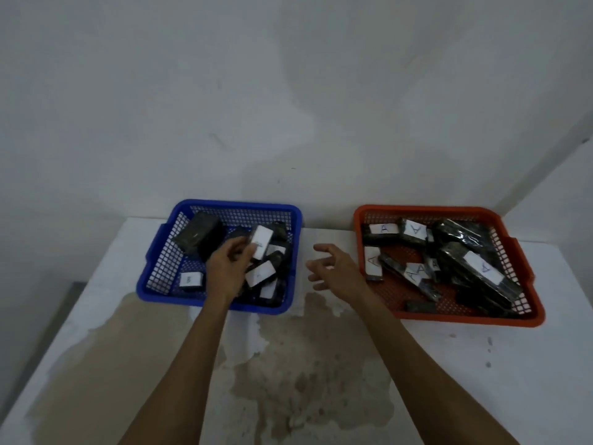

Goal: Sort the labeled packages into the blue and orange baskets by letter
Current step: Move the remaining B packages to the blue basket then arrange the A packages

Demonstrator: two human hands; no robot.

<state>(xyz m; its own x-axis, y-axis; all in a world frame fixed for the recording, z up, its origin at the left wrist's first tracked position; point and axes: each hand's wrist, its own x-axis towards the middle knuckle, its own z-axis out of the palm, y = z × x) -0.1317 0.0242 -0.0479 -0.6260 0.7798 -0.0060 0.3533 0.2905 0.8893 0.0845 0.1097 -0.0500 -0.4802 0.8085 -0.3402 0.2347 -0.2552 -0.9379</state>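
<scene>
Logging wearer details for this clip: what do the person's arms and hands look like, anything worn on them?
Both arms are bare from the bottom edge of the picture up to the hands, with no sleeves in view. The left hand and right hand wear no gloves. No watch, bracelet or ring shows on either, though the picture is dim and slightly blurred, so small items could be missed.

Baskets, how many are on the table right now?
2. The blue basket sits at the left, with the left hand reaching into it. The orange basket sits at the right, beside the open right hand. None looks hidden.
</scene>
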